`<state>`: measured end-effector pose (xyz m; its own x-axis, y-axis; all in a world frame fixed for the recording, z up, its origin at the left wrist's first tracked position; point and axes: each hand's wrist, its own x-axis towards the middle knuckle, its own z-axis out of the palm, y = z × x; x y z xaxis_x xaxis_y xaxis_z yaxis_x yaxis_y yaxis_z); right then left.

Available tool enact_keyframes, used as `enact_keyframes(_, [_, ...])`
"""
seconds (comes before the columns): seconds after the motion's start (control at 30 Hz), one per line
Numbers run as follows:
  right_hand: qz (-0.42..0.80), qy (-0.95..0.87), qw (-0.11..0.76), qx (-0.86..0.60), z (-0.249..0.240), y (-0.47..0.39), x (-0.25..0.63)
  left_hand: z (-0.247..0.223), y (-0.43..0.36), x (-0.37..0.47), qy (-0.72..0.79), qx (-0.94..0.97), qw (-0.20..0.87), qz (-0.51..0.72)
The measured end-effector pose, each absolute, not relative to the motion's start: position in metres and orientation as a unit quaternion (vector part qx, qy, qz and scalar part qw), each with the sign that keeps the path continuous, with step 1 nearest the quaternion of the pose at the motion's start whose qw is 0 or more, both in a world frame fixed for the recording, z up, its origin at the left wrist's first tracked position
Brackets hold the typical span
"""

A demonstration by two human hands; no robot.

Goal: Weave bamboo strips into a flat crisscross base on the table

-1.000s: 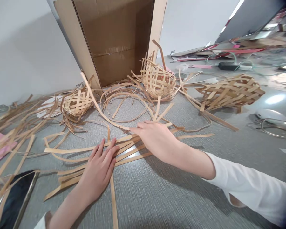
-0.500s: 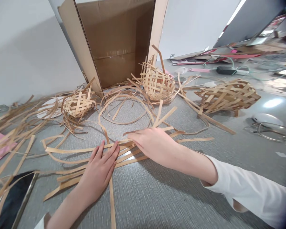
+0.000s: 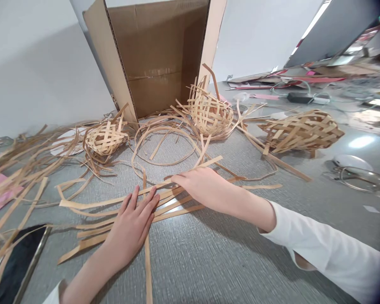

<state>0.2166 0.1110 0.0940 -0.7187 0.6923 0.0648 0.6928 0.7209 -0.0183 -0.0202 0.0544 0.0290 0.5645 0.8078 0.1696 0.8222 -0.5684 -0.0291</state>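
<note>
Several flat bamboo strips point(image 3: 91, 202) lie crossed on the grey table point(image 3: 215, 257) in front of me. My left hand point(image 3: 131, 228) lies flat on them, fingers spread, pressing the strips down where a long strip point(image 3: 147, 270) runs toward me. My right hand point(image 3: 204, 185) rests on the strips just to the right, its fingers pinching one strip's end near the crossing. A curved strip point(image 3: 164, 131) loops on the table just beyond both hands.
An open cardboard box point(image 3: 158, 59) stands at the back. Three half-woven baskets sit beyond the hands: a small basket point(image 3: 105, 138), a middle basket point(image 3: 209, 112), a wide basket point(image 3: 300, 131). Loose strips pile at the left point(image 3: 22, 156). A phone point(image 3: 15, 261) lies near left.
The long strip that arched up toward the box now lies low in a loop on the table. My right hand slid slightly left; the left hand barely moved.
</note>
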Motion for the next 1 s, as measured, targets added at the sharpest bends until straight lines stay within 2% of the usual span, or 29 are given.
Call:
enact_keyframes(0.3, [-0.014,-0.941,0.024,-0.336,0.095,0.115,0.222,0.030,0.054,-0.020,-0.456,-0.886,0.047,-0.074])
enact_keyframes(0.7, [-0.151,-0.941,-0.010,-0.303,0.095,0.113,0.214,0.032,0.055,-0.020,-0.450,-0.890,0.061,-0.050])
enact_keyframes(0.87, [-0.118,-0.945,0.028,-0.303,0.101,0.111,0.217,0.027,0.055,-0.022,-0.441,-0.892,0.089,-0.047])
enact_keyframes(1.0, [-0.162,-0.937,0.034,-0.307,0.113,0.111,0.222,0.025,0.055,-0.023,-0.437,-0.891,0.112,-0.046])
